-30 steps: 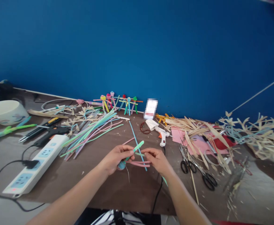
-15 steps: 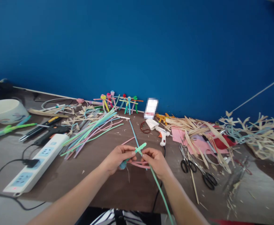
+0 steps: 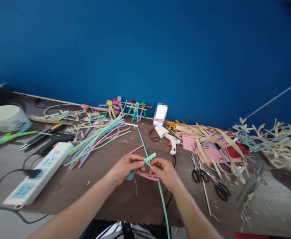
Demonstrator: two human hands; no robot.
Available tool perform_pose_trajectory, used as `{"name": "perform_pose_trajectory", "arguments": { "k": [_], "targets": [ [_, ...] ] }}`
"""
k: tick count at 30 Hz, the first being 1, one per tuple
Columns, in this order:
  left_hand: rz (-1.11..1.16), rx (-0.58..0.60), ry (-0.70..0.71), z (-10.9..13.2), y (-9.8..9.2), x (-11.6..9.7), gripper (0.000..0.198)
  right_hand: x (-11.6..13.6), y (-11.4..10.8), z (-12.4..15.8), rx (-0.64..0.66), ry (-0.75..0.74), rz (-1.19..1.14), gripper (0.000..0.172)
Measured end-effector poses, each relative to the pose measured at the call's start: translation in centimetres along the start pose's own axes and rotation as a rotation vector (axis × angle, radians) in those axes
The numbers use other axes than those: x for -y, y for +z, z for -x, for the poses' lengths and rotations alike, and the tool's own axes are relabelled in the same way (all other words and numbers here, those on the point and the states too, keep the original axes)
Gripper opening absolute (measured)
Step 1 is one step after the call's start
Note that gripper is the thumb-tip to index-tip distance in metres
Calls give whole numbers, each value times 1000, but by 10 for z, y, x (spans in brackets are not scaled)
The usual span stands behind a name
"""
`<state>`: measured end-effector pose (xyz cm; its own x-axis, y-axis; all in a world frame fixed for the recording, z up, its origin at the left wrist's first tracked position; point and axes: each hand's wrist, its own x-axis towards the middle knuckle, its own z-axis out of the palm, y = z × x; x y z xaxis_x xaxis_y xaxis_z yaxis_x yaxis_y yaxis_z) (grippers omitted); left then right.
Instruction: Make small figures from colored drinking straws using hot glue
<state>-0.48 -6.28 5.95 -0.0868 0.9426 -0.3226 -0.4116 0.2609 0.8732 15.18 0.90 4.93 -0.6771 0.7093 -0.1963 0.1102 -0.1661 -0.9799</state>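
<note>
While the left hand point(image 3: 125, 168) clamps its fingers on the green stub point(image 3: 150, 157), which lengthwise points forward-right, the right hand point(image 3: 164, 172) pinches a green strand point(image 3: 163, 202); a blue stem point(image 3: 142, 142) lies beyond.

The brown table point(image 3: 70, 189) is cluttered: over on the left, a power strip point(image 3: 36, 181), a white bowl point(image 3: 7, 120) and a black glue gun point(image 3: 54, 142) lie near a loose bundle of fuzzy stems point(image 3: 99, 136). A lone blue stem point(image 3: 142, 141) lies mid-table, small fuzzy figures point(image 3: 137, 112) behind it. To the right I see a white glue gun point(image 3: 174, 143), scissors point(image 3: 217, 185) and pale dried strips point(image 3: 205, 131).
</note>
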Motion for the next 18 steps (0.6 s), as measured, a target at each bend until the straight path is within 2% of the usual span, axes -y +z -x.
{"name": "perform_pose_trajectory", "arguments": {
  "k": [11, 18],
  "targets": [
    [-140, -34, 48, 0, 5, -3, 23, 8, 0, 2, 32, -49, 132, 14],
    [-112, -10, 24, 1, 7, -2, 21, 5, -2, 1, 27, -76, 155, 11]
  ]
}}
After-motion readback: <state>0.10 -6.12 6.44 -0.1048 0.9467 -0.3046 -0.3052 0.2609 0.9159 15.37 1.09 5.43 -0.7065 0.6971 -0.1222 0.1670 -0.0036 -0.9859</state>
